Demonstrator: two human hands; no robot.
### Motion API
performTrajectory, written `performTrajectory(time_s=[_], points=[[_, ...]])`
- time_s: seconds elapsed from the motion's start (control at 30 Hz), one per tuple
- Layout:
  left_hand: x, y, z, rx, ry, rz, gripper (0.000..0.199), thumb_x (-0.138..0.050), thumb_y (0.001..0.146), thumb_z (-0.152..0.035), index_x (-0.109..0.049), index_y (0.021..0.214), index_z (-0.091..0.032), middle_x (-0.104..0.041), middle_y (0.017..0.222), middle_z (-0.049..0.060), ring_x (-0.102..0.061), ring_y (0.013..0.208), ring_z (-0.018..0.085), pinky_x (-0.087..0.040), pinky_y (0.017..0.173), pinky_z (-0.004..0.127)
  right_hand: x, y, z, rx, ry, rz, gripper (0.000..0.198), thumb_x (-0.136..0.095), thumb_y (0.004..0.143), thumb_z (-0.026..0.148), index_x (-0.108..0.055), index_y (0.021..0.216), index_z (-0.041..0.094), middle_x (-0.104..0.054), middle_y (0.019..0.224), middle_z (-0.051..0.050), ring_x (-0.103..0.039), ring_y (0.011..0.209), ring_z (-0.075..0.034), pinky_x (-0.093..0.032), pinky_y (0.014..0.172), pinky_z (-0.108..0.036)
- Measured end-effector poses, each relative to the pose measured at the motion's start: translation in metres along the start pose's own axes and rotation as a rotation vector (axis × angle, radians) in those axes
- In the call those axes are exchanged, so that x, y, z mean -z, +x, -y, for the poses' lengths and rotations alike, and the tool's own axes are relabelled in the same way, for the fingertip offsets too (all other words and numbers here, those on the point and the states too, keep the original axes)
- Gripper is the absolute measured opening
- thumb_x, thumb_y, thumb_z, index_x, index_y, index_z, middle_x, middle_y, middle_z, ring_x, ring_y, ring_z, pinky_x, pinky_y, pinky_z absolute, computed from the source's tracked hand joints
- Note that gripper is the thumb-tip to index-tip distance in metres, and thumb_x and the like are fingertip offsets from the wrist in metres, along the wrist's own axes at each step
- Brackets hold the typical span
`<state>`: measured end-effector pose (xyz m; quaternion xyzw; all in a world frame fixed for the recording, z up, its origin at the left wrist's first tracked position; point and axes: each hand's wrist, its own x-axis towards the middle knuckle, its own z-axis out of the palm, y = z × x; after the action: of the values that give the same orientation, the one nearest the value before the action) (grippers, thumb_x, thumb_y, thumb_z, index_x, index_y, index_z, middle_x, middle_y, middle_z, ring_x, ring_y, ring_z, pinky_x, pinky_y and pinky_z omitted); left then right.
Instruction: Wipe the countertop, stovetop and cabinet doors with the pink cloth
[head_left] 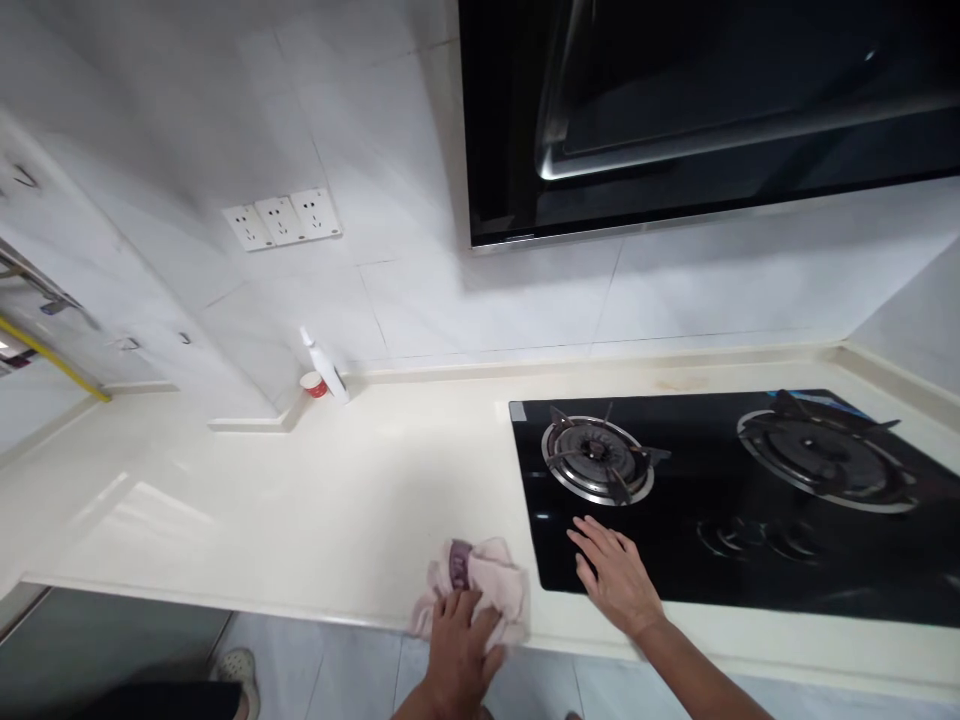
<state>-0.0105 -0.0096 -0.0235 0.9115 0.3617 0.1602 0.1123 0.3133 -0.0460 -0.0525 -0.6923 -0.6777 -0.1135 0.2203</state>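
Pink cloth (502,585) bunched under your left hand (459,640)

Its rumpled, purple-banded folds lie on the smooth cream countertop (375,480) by the front edge, gripped by your curled fingers. Your right hand (615,580) is relaxed, fingers spread, over the glossy black glass cooktop (697,440), near the round metal-rimmed burner (598,455).

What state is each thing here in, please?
Pink cloth, crumpled on the counter.
Left hand, on the cloth; how firmly is unclear.
Right hand, open, over the cooktop's near left corner.
Left burner, no pot, no visible flame.
Right burner, likewise.
Wall sockets, nothing plugged in.
White bottle, standing.
Red-and-white cup, contents unclear.
Range hood, can't tell whether running.
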Motion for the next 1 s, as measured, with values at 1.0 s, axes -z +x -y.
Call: performTrajectory(time_s=[1.0], points=[[0.034,0.031,0.018,0.493,0.235,0.071,0.055,-0.058,0.092,-0.039,-0.052,0.147,-0.037,-0.028,0.167,0.010,-0.024,0.153,0.038,-0.029,0.114,0.064,0.004,0.004,0.003,-0.001,-0.015,0.006,0.037,-0.047,0.096,0.024,-0.068,0.126,0.022,-0.063,0.141,-0.008,-0.054,0.135,-0.025,-0.039,0.107,-0.044]])
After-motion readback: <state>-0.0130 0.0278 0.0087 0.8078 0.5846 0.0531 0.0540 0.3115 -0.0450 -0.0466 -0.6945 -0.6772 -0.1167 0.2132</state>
